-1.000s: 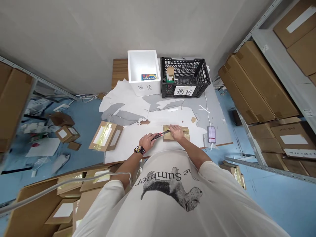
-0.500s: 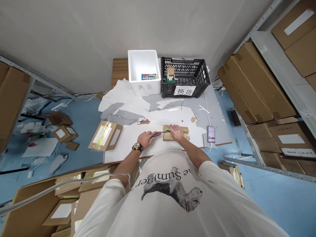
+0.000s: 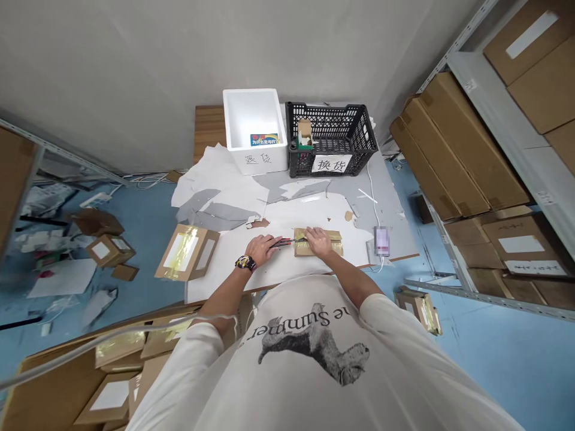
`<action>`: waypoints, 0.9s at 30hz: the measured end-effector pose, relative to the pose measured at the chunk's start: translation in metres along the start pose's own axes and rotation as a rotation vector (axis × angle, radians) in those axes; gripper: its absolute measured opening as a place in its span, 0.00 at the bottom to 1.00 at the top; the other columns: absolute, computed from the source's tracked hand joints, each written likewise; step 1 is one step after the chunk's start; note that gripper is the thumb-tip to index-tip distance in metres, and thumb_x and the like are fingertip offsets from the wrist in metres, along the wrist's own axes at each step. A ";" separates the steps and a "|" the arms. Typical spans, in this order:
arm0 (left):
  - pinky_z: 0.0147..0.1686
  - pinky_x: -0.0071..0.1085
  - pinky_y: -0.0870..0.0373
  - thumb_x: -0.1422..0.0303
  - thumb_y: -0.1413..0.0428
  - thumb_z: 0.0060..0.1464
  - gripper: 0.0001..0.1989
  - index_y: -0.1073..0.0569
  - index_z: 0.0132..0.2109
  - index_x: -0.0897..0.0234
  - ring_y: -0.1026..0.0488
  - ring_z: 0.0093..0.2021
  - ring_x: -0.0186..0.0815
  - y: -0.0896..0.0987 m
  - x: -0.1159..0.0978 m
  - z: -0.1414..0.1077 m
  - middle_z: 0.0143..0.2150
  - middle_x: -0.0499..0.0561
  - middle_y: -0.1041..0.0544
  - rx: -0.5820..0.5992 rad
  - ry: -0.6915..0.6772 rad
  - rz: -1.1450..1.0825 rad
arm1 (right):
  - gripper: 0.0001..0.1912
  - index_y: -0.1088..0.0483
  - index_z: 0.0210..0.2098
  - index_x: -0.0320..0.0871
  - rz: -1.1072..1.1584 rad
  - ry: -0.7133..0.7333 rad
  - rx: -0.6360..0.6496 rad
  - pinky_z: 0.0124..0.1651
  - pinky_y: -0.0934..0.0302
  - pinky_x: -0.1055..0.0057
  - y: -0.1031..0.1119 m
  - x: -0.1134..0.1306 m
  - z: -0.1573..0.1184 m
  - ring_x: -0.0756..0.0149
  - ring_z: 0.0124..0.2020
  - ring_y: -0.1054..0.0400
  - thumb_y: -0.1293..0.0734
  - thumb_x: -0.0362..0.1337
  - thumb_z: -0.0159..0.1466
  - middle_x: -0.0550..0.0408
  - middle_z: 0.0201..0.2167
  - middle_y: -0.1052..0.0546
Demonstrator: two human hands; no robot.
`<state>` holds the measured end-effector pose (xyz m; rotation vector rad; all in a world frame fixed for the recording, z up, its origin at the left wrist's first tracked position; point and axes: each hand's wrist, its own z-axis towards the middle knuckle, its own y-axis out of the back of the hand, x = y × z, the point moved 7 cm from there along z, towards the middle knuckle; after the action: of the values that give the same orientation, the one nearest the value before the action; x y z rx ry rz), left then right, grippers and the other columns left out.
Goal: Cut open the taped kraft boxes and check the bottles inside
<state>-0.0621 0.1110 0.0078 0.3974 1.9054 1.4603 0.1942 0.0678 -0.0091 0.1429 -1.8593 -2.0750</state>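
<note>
While the small box (image 3: pixel 335 246) is being steadied on the white paper (image 3: pixel 287 266) near the table's front edge, a red-and-black tool (image 3: pixel 283 242) is being gripped in the head view by the left hand (image 3: pixel 259 250), its fingers closed around the near end. The tool's dark tip is being kept at the box's left end, and whether it is cutting in cannot be told. Compared with a second ago, the left hand is being drawn slightly farther from the box. The right hand (image 3: pixel 318 240) is still being laid over the box top, its fingers bent; how tightly they are closed cannot be told. The box is being kept in front of the black crate (image 3: pixel 299 165), between the left hand and the phone (image 3: pixel 382 241). Everything on the table is being seen slightly farther left than before.
</note>
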 end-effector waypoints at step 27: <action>0.54 0.49 0.31 0.56 0.50 0.77 0.27 0.24 0.77 0.47 0.27 0.54 0.53 0.004 0.003 0.010 0.59 0.60 0.19 0.044 -0.008 -0.036 | 0.28 0.30 0.78 0.45 0.058 -0.003 0.132 0.71 0.39 0.49 0.016 0.006 0.001 0.44 0.62 0.27 0.38 0.45 0.83 0.38 0.69 0.21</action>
<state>-0.0581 0.1216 0.0091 0.3873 1.9313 1.3937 0.1913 0.0656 0.0075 0.1171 -1.9778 -1.9154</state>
